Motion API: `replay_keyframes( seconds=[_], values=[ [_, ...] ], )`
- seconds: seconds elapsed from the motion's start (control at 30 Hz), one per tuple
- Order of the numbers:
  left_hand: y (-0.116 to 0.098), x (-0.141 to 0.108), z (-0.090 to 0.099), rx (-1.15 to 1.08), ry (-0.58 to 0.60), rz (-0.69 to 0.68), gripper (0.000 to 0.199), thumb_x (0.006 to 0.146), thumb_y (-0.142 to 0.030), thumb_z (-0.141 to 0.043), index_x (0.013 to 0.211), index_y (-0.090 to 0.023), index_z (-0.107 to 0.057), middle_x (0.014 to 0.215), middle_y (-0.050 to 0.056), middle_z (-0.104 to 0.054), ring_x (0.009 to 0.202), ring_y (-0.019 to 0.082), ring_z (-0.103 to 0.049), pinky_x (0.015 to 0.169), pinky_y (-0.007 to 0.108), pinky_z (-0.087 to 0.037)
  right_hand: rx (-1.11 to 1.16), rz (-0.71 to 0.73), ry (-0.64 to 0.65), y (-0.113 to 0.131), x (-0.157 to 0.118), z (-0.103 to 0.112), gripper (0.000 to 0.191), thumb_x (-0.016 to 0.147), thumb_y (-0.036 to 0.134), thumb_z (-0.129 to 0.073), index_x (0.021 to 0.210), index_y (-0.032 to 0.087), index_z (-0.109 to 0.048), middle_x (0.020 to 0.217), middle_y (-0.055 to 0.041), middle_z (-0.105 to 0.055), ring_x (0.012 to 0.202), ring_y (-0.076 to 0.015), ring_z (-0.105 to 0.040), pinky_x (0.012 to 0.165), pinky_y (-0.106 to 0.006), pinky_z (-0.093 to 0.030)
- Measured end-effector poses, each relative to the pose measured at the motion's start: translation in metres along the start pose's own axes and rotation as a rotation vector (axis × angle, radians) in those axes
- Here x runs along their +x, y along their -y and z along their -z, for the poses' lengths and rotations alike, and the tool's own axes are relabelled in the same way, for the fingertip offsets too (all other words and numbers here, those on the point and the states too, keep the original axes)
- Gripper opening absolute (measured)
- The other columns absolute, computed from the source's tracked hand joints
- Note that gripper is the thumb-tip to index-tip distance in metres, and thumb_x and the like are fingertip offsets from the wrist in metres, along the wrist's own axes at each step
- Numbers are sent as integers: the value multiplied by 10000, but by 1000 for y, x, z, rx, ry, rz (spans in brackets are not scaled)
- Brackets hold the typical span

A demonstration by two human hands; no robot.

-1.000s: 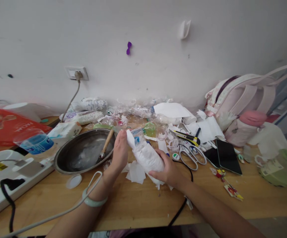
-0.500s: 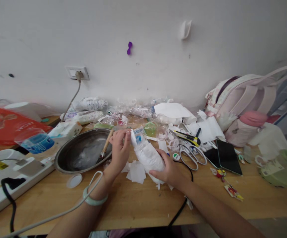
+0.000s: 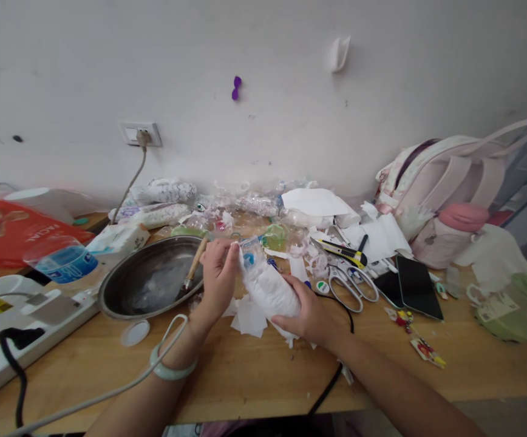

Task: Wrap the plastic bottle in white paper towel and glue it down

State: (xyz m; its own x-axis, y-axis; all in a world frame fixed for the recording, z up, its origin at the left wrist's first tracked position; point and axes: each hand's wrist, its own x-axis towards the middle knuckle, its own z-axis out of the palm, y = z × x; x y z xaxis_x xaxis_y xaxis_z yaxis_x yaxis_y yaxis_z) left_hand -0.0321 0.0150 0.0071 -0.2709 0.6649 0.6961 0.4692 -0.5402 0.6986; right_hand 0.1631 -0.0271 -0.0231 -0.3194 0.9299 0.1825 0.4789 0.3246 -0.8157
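My right hand [image 3: 306, 309] is wrapped round a clear plastic bottle [image 3: 272, 289] covered in white, wrinkled paper. The bottle lies tilted, one end pointing up and left, where clear plastic and a blue patch show uncovered. At that end my left hand [image 3: 219, 267] is closed, thumb and forefinger pinching a bit of white paper [image 3: 236, 247] at the bottle's edge. Torn pieces of white paper [image 3: 251, 317] lie on the table just below. Left of my left hand is a metal basin [image 3: 108, 297] of cloudy liquid, with a wooden-handled brush [image 3: 196, 262] leaning on its rim.
Scissors [image 3: 353, 290], a yellow utility knife [image 3: 343, 250] and a phone [image 3: 418, 288] lie to the right. Plastic bottles and scraps crowd the wall side. A power strip [image 3: 70, 309] stands at left, and a white cable [image 3: 129, 385] crosses over my left forearm. A pink backpack [image 3: 445, 176] sits at back right.
The white paper strip that stood up at my left fingertips now lies lower, against the bottle's end. My left fingers have curled in more. My right hand keeps its hold.
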Motion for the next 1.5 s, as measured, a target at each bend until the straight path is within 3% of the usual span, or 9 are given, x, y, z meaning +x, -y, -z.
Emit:
replay_keyframes(
  seconds=[0.1, 0.2, 0.5, 0.7, 0.87, 0.97, 1.07, 1.33, 1.5],
  values=[
    [-1, -3, -5, -262, -29, 141, 185, 840, -400, -507, 861, -216, -519, 701, -21, -509, 623, 117, -475, 589, 245, -383, -7, 7, 4, -1, 1, -1, 747, 578, 332, -728, 1252, 165, -453, 1244, -140, -540, 1137, -299, -512, 973, -440, -385],
    [-2, -3, -7, -407, -67, 203, 226, 806, -417, -556, 809, -219, -446, 630, -55, -442, 520, 85, -411, 499, 208, -348, -18, 19, 5, -4, 1, -2, 759, 575, 344, -735, 1257, 168, -451, 1248, -138, -538, 1134, -296, -512, 972, -438, -384],
    [5, 3, 0, -35, -79, -60, 177, 856, -347, -498, 759, -202, -528, 773, -6, -520, 762, 139, -494, 730, 287, -379, -2, 21, 15, -3, -1, -1, 750, 583, 342, -735, 1256, 167, -456, 1241, -135, -541, 1127, -291, -514, 966, -427, -388],
    [-1, 3, 1, 198, -92, -125, 346, 895, -340, -401, 592, -189, -475, 732, 12, -488, 731, 153, -460, 690, 305, -366, -14, 23, 17, -3, 0, -1, 766, 580, 338, -739, 1270, 172, -449, 1248, -135, -535, 1135, -290, -510, 969, -429, -386],
    [-3, 2, -1, 150, -110, -122, 369, 904, -357, -383, 597, -194, -508, 770, 27, -498, 788, 167, -469, 723, 316, -381, 32, 25, 19, -8, 1, -3, 763, 578, 352, -749, 1265, 196, -456, 1245, -119, -542, 1128, -291, -516, 964, -435, -390],
    [0, -2, -4, 99, -78, -58, 270, 909, -346, -376, 804, -208, -583, 825, 35, -528, 832, 176, -489, 765, 325, -386, 117, -7, 20, -13, 2, -4, 739, 587, 365, -751, 1248, 201, -464, 1241, -108, -549, 1127, -286, -519, 963, -428, -394],
    [4, -4, -6, 12, -99, 45, 187, 881, -354, -447, 931, -205, -549, 871, 34, -549, 840, 169, -505, 773, 315, -384, 198, -32, 14, -17, 3, -5, 717, 597, 377, -750, 1232, 200, -467, 1237, -101, -553, 1126, -278, -521, 963, -419, -398],
    [7, 5, -2, -27, -83, 37, 168, 836, -347, -523, 753, -203, -545, 805, 3, -536, 791, 146, -504, 776, 292, -389, 193, -34, 10, -15, 1, -3, 720, 610, 380, -748, 1243, 200, -457, 1223, -100, -559, 1111, -281, -527, 945, -420, -413],
    [9, 4, -4, -2, -37, 53, 293, 875, -401, -421, 721, -201, -570, 781, 23, -565, 788, 167, -513, 762, 310, -393, 154, -20, 19, -12, 1, -3, 728, 599, 367, -752, 1241, 190, -459, 1235, -108, -552, 1122, -287, -520, 961, -427, -394]
  ],
)
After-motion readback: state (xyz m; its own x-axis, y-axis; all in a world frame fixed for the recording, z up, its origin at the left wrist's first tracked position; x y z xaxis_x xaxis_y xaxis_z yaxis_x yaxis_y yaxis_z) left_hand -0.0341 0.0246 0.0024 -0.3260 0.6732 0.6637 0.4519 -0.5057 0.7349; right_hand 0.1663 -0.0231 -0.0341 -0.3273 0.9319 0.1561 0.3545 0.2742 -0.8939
